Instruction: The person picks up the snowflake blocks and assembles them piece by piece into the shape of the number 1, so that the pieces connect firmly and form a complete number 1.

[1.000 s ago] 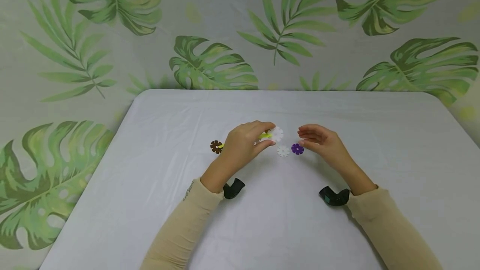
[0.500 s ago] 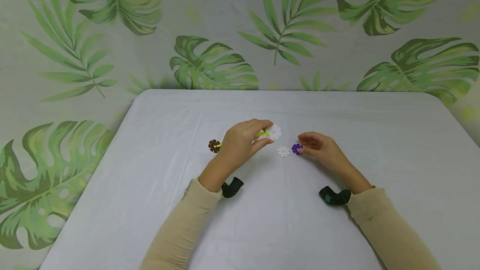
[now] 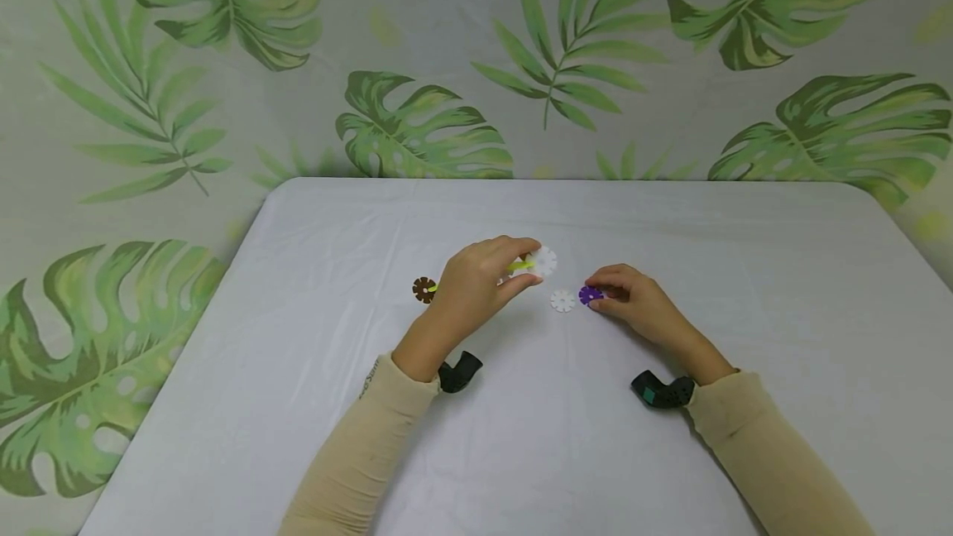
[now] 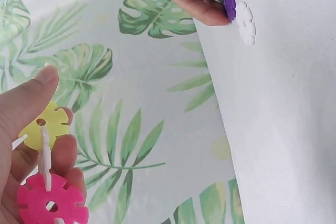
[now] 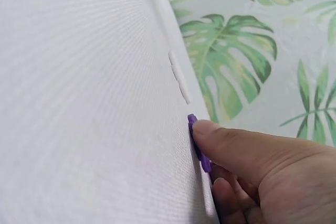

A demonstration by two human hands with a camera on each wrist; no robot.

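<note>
My left hand (image 3: 476,275), raised above the table, holds a joined chain of notched interlocking discs. A white disc (image 3: 548,261) sticks out past its fingertips and a brown disc (image 3: 423,289) shows on the other side. Within that grip, the left wrist view shows a yellow disc (image 4: 56,124) and a pink disc (image 4: 37,203) linked by a thin pale piece. On the table, my right hand (image 3: 636,296) pinches a purple interlocking disc (image 3: 587,295) at its edge between thumb and fingers. Flat beside the purple one lies a loose white disc (image 3: 562,301).
A white cloth (image 3: 566,437) covers the table, whose far edge meets a leaf-patterned backdrop (image 3: 417,122). Black wrist cameras (image 3: 460,372) jut inward from both beige sleeves (image 3: 357,445).
My right hand has come down and left onto the purple disc, and its fingers have closed on it. The left hand has drifted slightly left and up with the chain.
</note>
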